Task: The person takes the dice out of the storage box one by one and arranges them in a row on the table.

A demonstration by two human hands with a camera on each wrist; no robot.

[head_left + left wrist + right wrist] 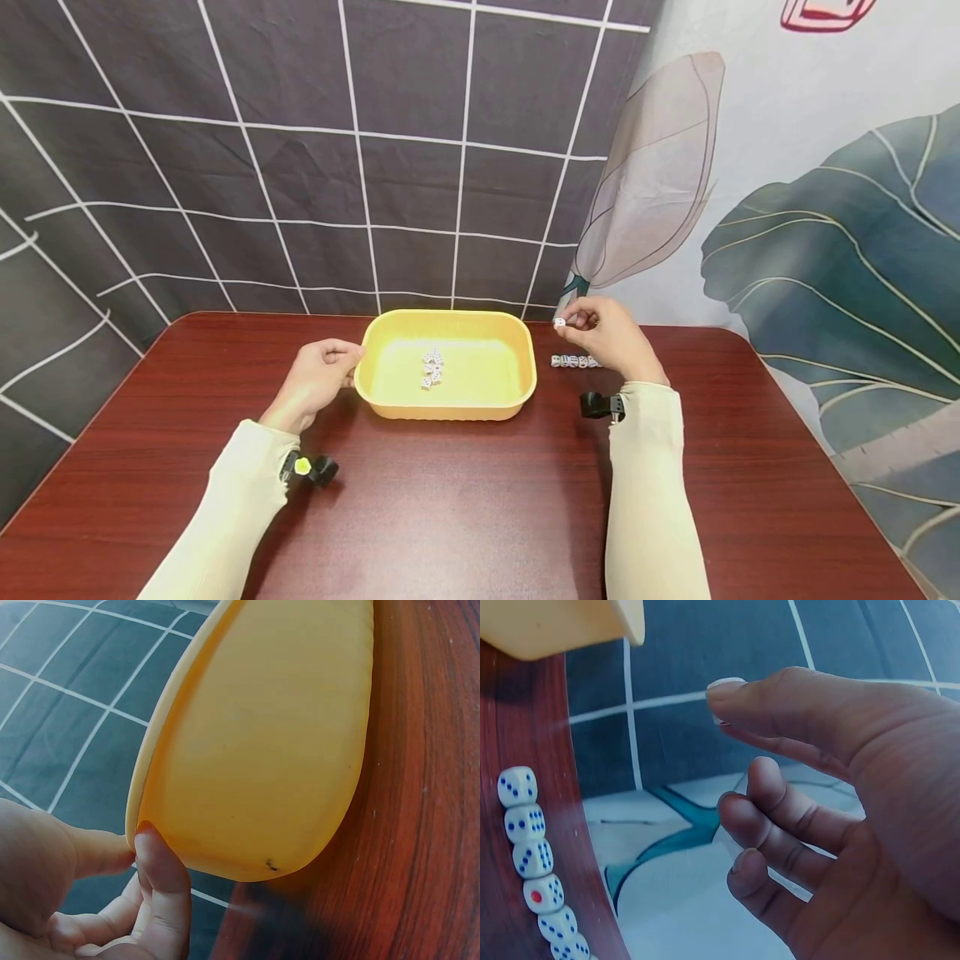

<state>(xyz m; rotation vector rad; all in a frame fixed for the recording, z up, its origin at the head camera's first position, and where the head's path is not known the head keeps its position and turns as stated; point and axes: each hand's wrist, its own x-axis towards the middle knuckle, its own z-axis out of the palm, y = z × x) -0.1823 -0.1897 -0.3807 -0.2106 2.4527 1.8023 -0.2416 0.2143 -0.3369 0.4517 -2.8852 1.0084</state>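
A yellow plastic tray [517, 392] sits mid-table with several small white dice [431, 369] lying inside it. My left hand [351, 360] grips the tray's left rim; in the left wrist view the thumb and a finger [161, 877] pinch the rim of the tray wall [262, 750]. My right hand [573, 322] is raised just right of the tray's far corner and pinches one white die [559, 322] at its fingertips [735, 694]. Below that hand a short row of dice [573, 361] lies on the table, also seen as a line of dice [531, 859] in the right wrist view.
The dark red wooden table [465, 500] ends at a dark tiled backdrop behind and a leaf-patterned wall on the right. Black wrist cameras sit on both sleeves [600, 406] [311, 469]. The tray's corner [562, 626] shows at the top left of the right wrist view.
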